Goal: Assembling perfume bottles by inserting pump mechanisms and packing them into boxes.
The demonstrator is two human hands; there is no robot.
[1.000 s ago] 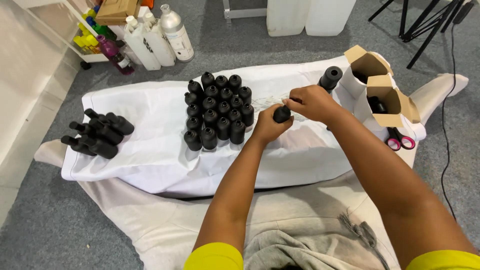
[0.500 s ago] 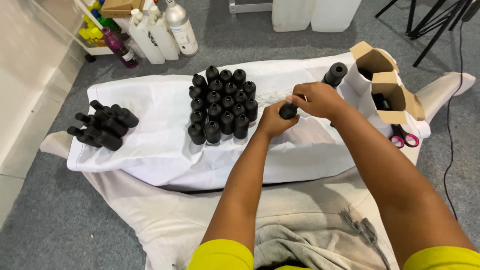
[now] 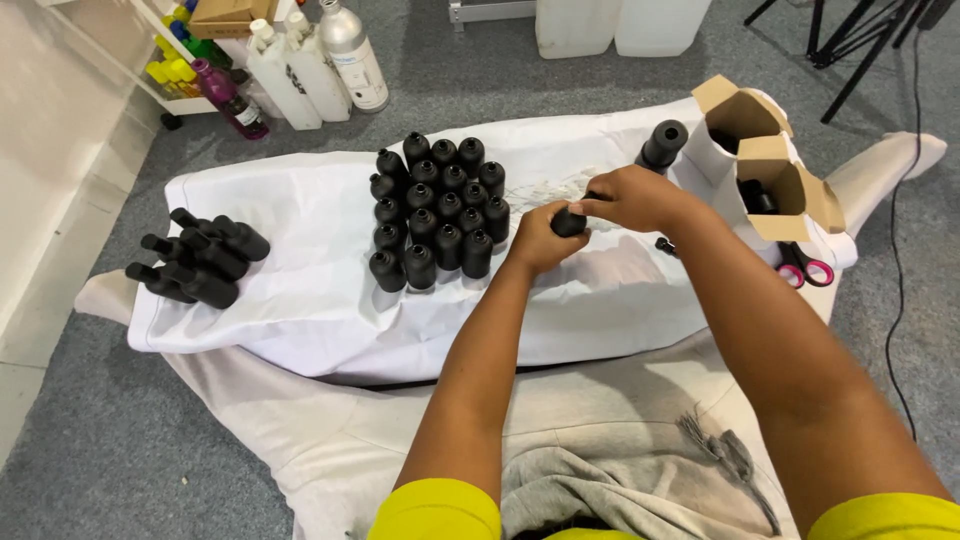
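Observation:
My left hand [image 3: 540,240] grips the body of a small black bottle [image 3: 569,223] over the white sheet [image 3: 300,250]. My right hand [image 3: 630,197] closes on the top of that same bottle. Just left of my hands, several black bottles [image 3: 435,210] stand upright in tight rows. Another black bottle [image 3: 662,145] stands alone behind my right hand. A small black cap [image 3: 664,244] lies on the sheet near my right wrist.
Several black bottles [image 3: 195,262] lie on their sides at the sheet's left end. Two open cardboard boxes [image 3: 770,160] and pink-handled scissors [image 3: 805,268] sit at the right. White bottles [image 3: 320,55], coloured bottles [image 3: 215,80] and white canisters [image 3: 620,25] stand on the grey floor behind.
Both hands stay on the small bottle with only slight shifts. The view has drifted a little, so everything sits slightly more to the right.

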